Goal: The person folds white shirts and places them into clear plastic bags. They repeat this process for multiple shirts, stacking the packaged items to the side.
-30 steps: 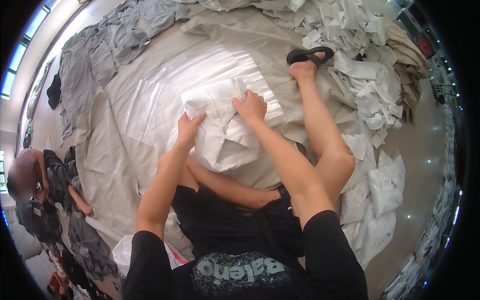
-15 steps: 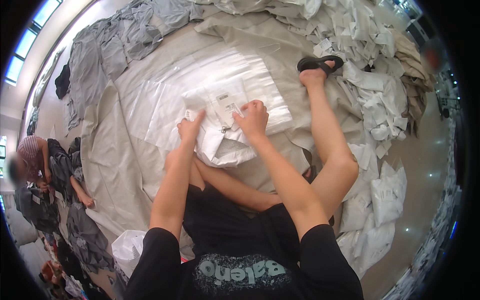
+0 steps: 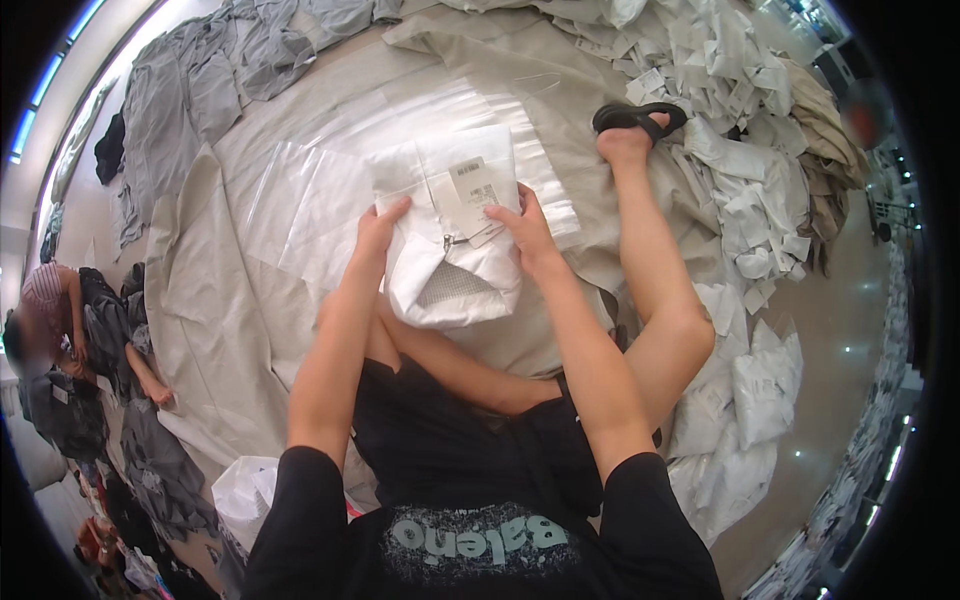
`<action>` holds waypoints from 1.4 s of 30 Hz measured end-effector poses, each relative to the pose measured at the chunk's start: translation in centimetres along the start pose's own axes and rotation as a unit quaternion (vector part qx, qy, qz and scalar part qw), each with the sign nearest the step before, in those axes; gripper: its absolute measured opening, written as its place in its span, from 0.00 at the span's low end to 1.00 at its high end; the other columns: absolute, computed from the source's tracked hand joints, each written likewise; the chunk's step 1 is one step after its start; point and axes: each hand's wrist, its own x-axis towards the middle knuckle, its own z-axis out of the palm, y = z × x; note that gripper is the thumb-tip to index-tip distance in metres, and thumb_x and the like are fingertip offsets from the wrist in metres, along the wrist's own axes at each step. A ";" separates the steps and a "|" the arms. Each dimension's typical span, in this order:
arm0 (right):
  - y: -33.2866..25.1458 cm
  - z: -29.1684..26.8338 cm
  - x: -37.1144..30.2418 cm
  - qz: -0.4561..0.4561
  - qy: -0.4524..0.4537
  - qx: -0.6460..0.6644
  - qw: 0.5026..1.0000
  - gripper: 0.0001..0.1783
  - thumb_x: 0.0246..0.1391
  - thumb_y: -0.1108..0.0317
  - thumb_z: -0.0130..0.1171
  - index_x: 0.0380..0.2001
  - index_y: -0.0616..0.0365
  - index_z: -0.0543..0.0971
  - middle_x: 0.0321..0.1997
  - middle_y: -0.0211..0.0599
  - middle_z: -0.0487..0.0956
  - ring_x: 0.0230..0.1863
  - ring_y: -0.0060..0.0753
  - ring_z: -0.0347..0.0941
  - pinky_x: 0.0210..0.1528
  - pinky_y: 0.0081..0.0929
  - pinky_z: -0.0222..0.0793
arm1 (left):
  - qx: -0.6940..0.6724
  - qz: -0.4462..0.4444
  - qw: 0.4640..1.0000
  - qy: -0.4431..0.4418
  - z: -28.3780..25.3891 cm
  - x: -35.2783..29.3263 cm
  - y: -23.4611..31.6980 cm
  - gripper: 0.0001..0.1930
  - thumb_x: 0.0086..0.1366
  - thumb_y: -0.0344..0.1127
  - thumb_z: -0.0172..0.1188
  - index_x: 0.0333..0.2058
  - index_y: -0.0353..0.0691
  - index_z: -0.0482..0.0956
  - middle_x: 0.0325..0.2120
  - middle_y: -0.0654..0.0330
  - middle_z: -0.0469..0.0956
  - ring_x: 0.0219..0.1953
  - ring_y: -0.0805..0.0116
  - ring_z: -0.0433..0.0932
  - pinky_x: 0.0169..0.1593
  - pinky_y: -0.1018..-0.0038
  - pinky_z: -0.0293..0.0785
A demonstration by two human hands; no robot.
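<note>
A folded white garment (image 3: 412,275), apparently a zip-up jacket, is between my hands above my crossed leg. A zipper pull shows at its middle, and grey mesh lining shows in its lower opening. A pale printed hang tag (image 3: 466,190) lies on its front. My left hand (image 3: 377,232) grips the left edge, thumb on top. My right hand (image 3: 530,238) pinches the right edge, its thumb by the tag; the fingers behind the cloth are hidden. Beyond the garment, flat clear plastic bags (image 3: 290,205) lie spread out in layers.
Beige cloth (image 3: 225,330) covers the floor around me. Grey garments (image 3: 185,120) lie heaped at the far left, white packed garments (image 3: 735,195) at the right. Filled white bags (image 3: 768,380) sit beside my right leg. Another person (image 3: 60,310) sits at the left among dark clothes.
My right hand has shifted from the tag to the garment's right edge. The garment appears slightly raised and turned more upright, with its mesh lining now showing.
</note>
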 end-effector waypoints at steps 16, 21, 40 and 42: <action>4.5 1.8 0.3 -0.092 0.196 -0.432 0.876 0.34 0.43 0.59 0.78 0.51 0.65 0.76 0.43 0.59 0.86 0.47 0.63 0.84 0.51 0.52 0.78 | 0.365 0.240 0.886 0.159 6.0 -3.8 -6.0 0.27 0.64 0.36 0.65 0.57 0.26 0.73 0.43 0.34 0.85 0.47 0.31 0.84 0.53 0.48 0.79; 4.4 2.4 -0.3 -0.130 0.129 -0.392 0.902 0.33 0.50 0.62 0.71 0.58 0.65 0.74 0.49 0.57 0.85 0.51 0.55 0.83 0.54 0.47 0.77 | 0.399 0.257 0.873 0.110 9.7 -6.2 -6.8 0.31 0.65 0.35 0.60 0.62 0.22 0.67 0.47 0.28 0.80 0.51 0.30 0.80 0.57 0.46 0.75; -3.5 -0.4 -4.1 -0.033 0.063 -0.151 0.986 0.25 0.53 0.69 0.79 0.52 0.68 0.84 0.49 0.41 0.89 0.46 0.31 0.83 0.49 0.32 0.77 | 0.733 0.156 0.660 0.050 -6.6 0.9 0.9 0.16 0.61 0.38 0.66 0.44 0.35 0.80 0.45 0.42 0.86 0.48 0.44 0.85 0.51 0.51 0.82; -6.2 -0.4 -5.9 -0.016 0.052 -0.145 0.988 0.24 0.55 0.70 0.78 0.53 0.68 0.84 0.48 0.39 0.88 0.45 0.28 0.83 0.48 0.30 0.77 | 0.774 0.133 0.616 0.060 -9.1 3.4 -0.5 0.14 0.62 0.35 0.64 0.44 0.35 0.79 0.45 0.40 0.85 0.49 0.43 0.85 0.51 0.51 0.83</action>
